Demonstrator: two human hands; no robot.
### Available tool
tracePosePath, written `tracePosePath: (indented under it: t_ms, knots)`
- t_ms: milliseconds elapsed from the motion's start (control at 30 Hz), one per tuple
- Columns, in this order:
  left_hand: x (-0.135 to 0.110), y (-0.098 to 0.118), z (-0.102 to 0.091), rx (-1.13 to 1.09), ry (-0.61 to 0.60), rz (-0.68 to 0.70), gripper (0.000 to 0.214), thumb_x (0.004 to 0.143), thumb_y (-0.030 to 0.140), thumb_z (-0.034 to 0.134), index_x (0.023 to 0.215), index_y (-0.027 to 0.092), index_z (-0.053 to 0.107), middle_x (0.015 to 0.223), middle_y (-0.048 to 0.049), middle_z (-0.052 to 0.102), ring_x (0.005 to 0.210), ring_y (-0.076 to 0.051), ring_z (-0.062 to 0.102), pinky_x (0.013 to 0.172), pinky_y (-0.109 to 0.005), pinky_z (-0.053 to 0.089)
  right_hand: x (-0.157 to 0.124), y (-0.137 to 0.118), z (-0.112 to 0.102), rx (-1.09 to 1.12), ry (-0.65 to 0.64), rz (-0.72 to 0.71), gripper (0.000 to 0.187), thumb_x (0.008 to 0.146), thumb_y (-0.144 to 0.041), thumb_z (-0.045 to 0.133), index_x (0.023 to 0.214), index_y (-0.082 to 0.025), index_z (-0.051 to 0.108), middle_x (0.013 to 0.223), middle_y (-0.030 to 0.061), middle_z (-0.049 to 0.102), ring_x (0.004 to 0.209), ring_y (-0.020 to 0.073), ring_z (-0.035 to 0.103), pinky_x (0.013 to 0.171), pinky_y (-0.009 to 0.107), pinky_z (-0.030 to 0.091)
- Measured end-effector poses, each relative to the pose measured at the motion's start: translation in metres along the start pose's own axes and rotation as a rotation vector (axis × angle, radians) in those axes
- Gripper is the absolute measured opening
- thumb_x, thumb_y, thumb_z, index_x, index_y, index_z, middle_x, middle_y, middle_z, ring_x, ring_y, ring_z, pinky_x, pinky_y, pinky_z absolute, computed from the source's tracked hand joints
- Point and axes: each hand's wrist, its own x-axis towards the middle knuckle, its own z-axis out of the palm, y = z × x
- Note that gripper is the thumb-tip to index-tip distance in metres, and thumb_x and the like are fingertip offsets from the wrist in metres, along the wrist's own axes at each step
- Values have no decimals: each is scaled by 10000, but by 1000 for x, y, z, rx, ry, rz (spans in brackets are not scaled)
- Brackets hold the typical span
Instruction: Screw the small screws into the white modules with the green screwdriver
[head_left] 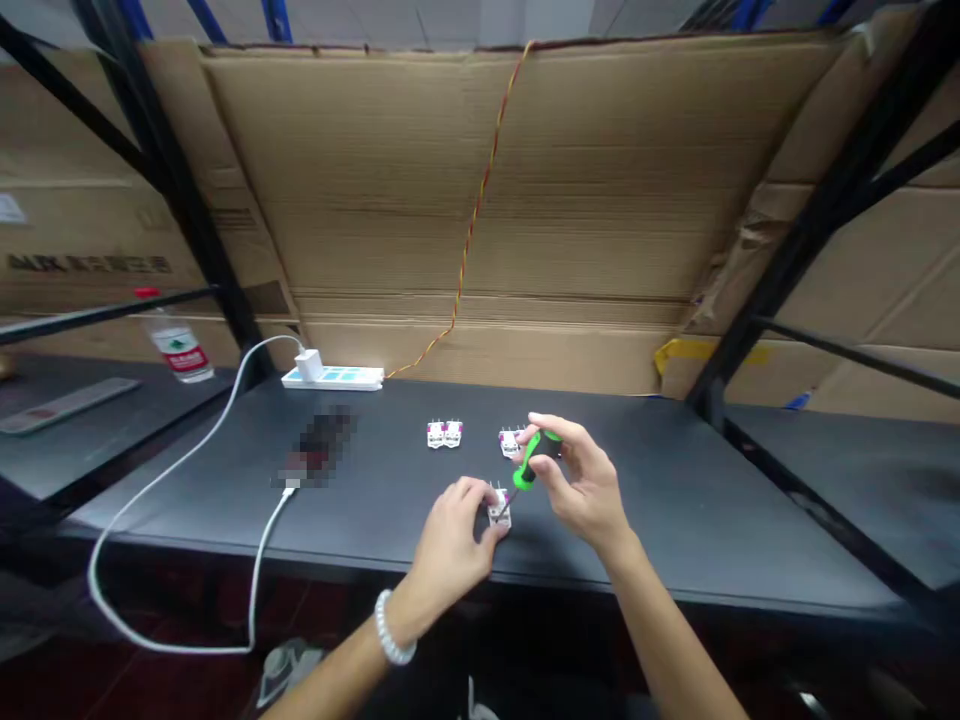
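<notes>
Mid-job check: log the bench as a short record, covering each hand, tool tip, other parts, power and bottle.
Left hand: fingers on a white part
Right hand: gripping a green-and-black screwdriver
Tip: at that part; exact contact unclear
Other parts: two white pieces side by side; more beyond right hand, partly hidden
Power: white strip, adapter plugged in
Bottle: red-capped, far left

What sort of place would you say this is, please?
Probably a makeshift workbench in a workshop or storeroom: a dark tabletop framed by black metal posts, corrugated cardboard panels standing behind it, and a green-and-black screwdriver in the right hand.
</notes>
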Motion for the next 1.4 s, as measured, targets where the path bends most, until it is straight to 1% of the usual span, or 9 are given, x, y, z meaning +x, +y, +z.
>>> tracePosePath:
  t_ms: [200, 467, 700, 833, 967, 1067, 1200, 1300, 1400]
  knots:
    - [0, -1, 0, 5, 5, 14, 190, 870, 117, 720, 993, 236, 636, 1061, -44, 696, 1012, -267, 656, 941, -411, 530, 0, -9, -8, 9, -117, 70, 427, 1105, -361, 451, 1515, -321, 568, 1338, 109, 732, 1059, 247, 779, 942, 462, 657]
    - [0, -3, 1, -9, 3, 8, 189, 870, 115, 716, 991, 235, 633, 1062, -48, 695, 1015, -269, 657, 937, -416, 531, 8, -10, -7, -177, -3, -33, 251, 927, -331, 774, 1173, -290, 751, 1030, 48, 706, 899, 200, 686, 792, 338, 597]
    - [0, -1, 0, -14, -2, 14, 169, 885, 125, 707, 988, 237, 633, 1070, -53, 693, 1023, -275, 657, 949, -426, 533, 1, -11, -5, -18, -78, 17, 352, 1094, -373, 456, 1370, -279, 653, 1205, 110, 748, 1102, 265, 746, 922, 440, 636]
    - [0, -2, 0, -7, 5, 9, 173, 876, 123, 710, 983, 239, 639, 1061, -43, 697, 1009, -267, 659, 937, -415, 537, 2, -8, -2, 85, -43, 119, 254, 1027, -372, 632, 1251, -253, 649, 1056, 75, 761, 926, 227, 776, 829, 390, 664]
    - [0, -3, 1, 8, 13, 10, 168, 872, 131, 720, 970, 242, 640, 1045, -42, 700, 995, -268, 662, 927, -409, 537, 4, -2, 1, -103, 55, -5, 275, 960, -367, 734, 1209, -279, 657, 976, 20, 668, 853, 179, 682, 799, 340, 613]
    - [0, -2, 0, 3, 10, 12, 162, 880, 135, 719, 970, 243, 638, 1058, -45, 700, 1005, -271, 663, 932, -410, 537, 2, 1, 2, -167, -19, -83, 344, 1050, -373, 585, 1389, -326, 612, 1004, 30, 655, 899, 196, 657, 845, 380, 595]
    - [0, 2, -3, -18, -18, 7, 158, 894, 120, 708, 974, 242, 647, 1087, -47, 693, 1042, -270, 658, 970, -419, 530, -1, -4, -1, 0, -139, 16, 453, 1116, -375, 386, 1560, -386, 473, 1317, 80, 679, 1098, 238, 715, 948, 454, 607]
    - [0, 3, -5, -25, -48, 10, 144, 907, 110, 686, 958, 243, 663, 1107, -52, 689, 1056, -269, 656, 991, -423, 523, 1, -9, -6, 66, -210, 72, 470, 1119, -349, 395, 1582, -403, 456, 1465, 85, 646, 1197, 247, 719, 1032, 480, 592]
    - [1, 2, -5, -33, -66, 25, 143, 910, 101, 674, 907, 243, 685, 1134, -53, 684, 1061, -264, 658, 995, -414, 520, 3, -13, -10, 51, -235, 65, 443, 1106, -297, 461, 1535, -385, 526, 1358, 82, 698, 1115, 219, 744, 1003, 444, 613]
